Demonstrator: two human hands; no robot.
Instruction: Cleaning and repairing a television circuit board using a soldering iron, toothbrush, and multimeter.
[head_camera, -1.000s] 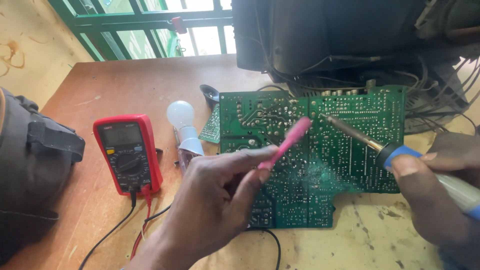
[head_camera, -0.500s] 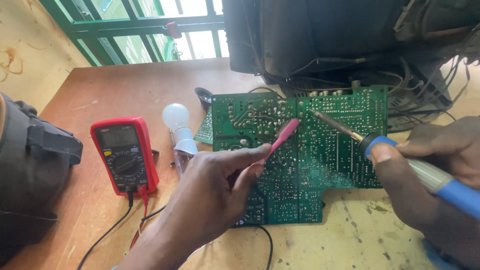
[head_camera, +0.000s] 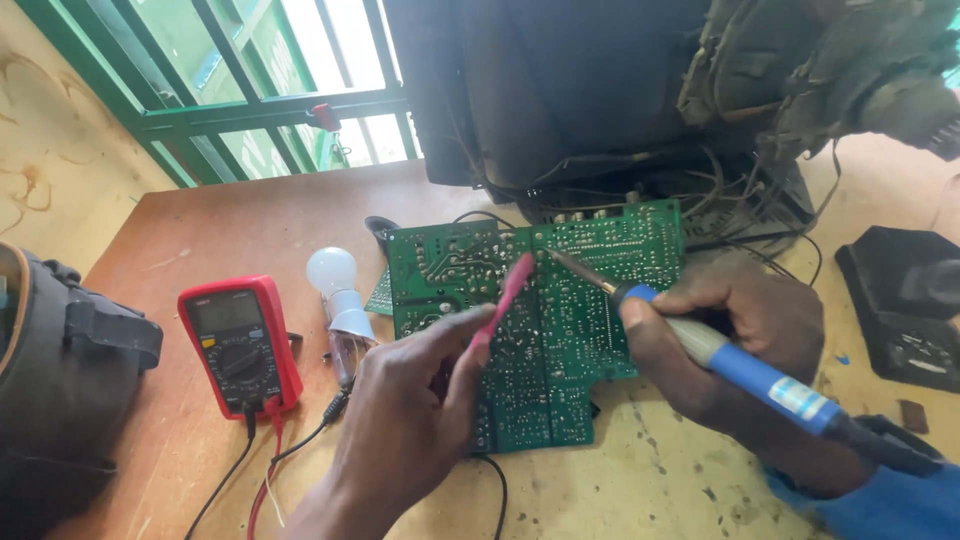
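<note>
Green fibreglass fills the space between our two hands: one printed circuit board (head_camera: 560, 320) lies solder side up on the worn wooden tabletop (head_camera: 250, 220), its far edge against the open back of one dark television set (head_camera: 600, 90).

Our left hand (head_camera: 420, 420) comes in from below, thumb and fingers pressed together on one slim pink probe (head_camera: 505, 297), whose tip slants up over the middle of the board. Whether the tip touches the solder we cannot tell.

Our right hand (head_camera: 735, 340) rests its fingers on the board's right edge and is closed around one soldering iron with a blue handle (head_camera: 745, 365). Its metal tip reaches left and ends just beside the pink probe's tip, over the upper middle of the board. A blue sleeve (head_camera: 880, 505) shows at that wrist.

To the left of our left hand we count one red digital multimeter (head_camera: 238, 342) lying flat, with one red and one black lead (head_camera: 262, 455) running from its lower end towards us. Between the meter and the board lies one white light bulb in a holder (head_camera: 335, 290), just beside the board's left edge.

Further left of the meter sits one dark grey bag (head_camera: 60, 370). To the right of our right hand, well apart, sits one black stand (head_camera: 900, 290). Beyond the table, green window bars (head_camera: 250, 110) let in daylight.
</note>
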